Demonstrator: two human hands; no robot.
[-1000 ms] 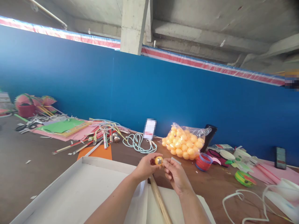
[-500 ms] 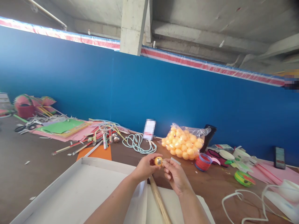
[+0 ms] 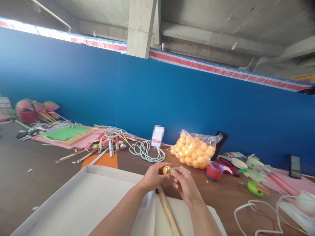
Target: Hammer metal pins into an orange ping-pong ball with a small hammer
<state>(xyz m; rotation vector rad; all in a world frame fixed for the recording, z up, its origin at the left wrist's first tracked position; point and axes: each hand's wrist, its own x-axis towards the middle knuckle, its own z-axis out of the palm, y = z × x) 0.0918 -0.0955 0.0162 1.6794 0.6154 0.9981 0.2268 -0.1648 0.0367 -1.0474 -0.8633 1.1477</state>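
Note:
My left hand [image 3: 152, 178] pinches a small orange ball [image 3: 167, 170] with a shiny patch on it, held above the brown table. My right hand [image 3: 185, 185] is closed in a pinch against the ball's right side, with a small pale strip [image 3: 185, 169] showing at its fingertips. A wooden stick [image 3: 168, 209] runs from under my hands toward me, lying over a white tray [image 3: 81, 196]. A clear bag of several orange balls [image 3: 194, 152] sits just beyond my hands.
A red tape roll [image 3: 214, 170] and a green disc [image 3: 257, 188] lie to the right, with white cord [image 3: 248, 209] and a phone [image 3: 295, 166]. Pale green cord [image 3: 146, 151], coloured paper sheets [image 3: 65, 134], sticks and scissors [image 3: 26, 133] cover the left. A blue wall backs the table.

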